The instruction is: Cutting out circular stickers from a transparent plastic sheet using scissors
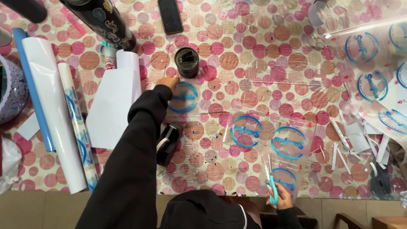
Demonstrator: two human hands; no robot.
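My left hand (169, 81), at the end of a black sleeve, reaches across the table. It rests at the top edge of a clear film piece with a blue round print (184, 98), just below a black round lid-like object (187, 62). Its fingers are mostly hidden, so I cannot tell whether it grips anything. Near the table's front edge, my right hand (280, 194) holds teal-handled scissors (271, 178). Their blades point up over a clear sheet with blue round prints (288, 142).
A black tape dispenser (168, 143) stands beside my left arm. White and blue rolls (51, 106) and white paper (112, 106) lie left. A phone (170, 15) and a dark stickered bottle (106, 23) are at the back. Paper strips (352, 144) and printed film (373, 63) lie right.
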